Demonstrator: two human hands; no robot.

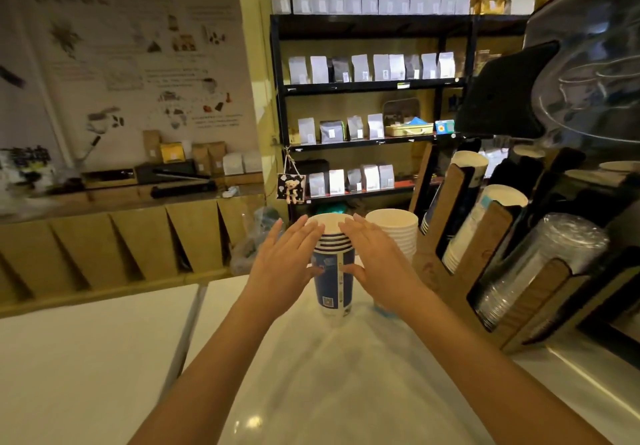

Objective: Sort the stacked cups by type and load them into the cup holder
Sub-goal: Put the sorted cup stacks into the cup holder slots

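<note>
A stack of dark blue paper cups (333, 282) stands upright on the white counter (104, 358). My left hand (287, 261) is at its left side and my right hand (372, 257) at its right side, fingers straight and spread, thumbs touching the stack's front. A second stack of white paper cups (394, 233) stands just behind and right. The wooden cup holder (485, 257) on the right has slanted slots holding blue cups (429, 216), white cups (474, 223) and clear plastic cups (530, 264).
A large dark machine (571, 81) looms over the holder at the upper right. Black shelves (370, 84) with coffee bags stand behind the counter. A seam (187, 330) splits the counter top on the left.
</note>
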